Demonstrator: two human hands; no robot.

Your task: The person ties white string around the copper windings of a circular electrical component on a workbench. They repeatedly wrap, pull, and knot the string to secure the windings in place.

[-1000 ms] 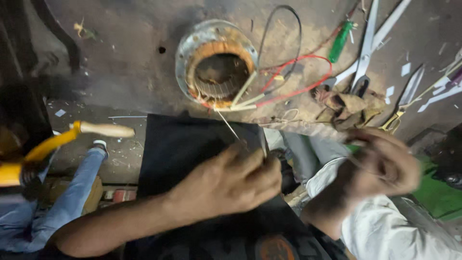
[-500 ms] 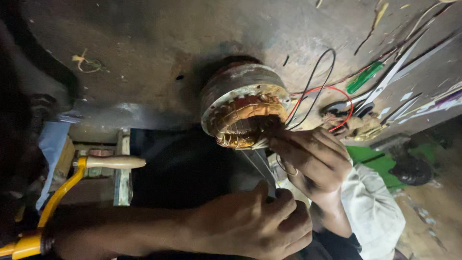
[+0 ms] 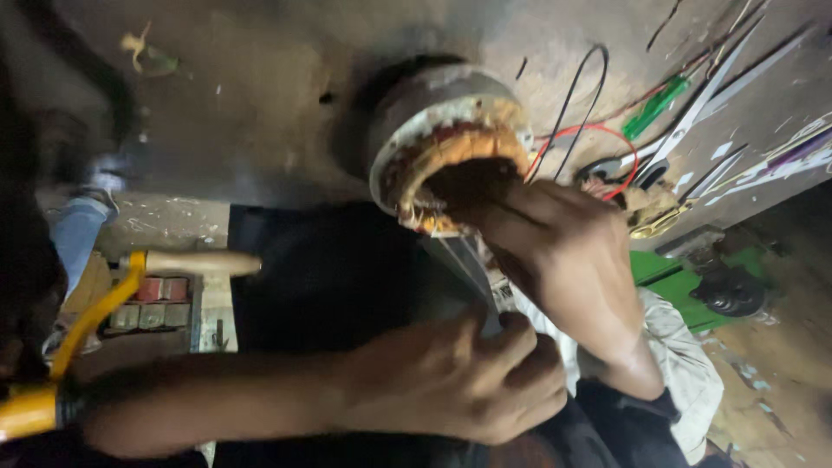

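Grey, stained workbench top [image 3: 260,104] fills the upper view, with a round metal motor stator with orange-brown copper windings [image 3: 451,139] tilted at its near edge. Right hand [image 3: 563,260] reaches up into the stator's open bore, fingers out of sight among the windings — whether they grip anything cannot be told. Left hand [image 3: 459,381] lies below the stator, curled into a fist around a thin grey strip [image 3: 472,269] that runs up toward the stator's lower rim. Red and black wires [image 3: 589,130] trail from the stator's right side. Beyond them lie a pair of scissors [image 3: 685,130] and a green-handled tool [image 3: 654,106]. Left of the stator and lower — a yellow-framed tool with a pale wooden handle [image 3: 186,262].
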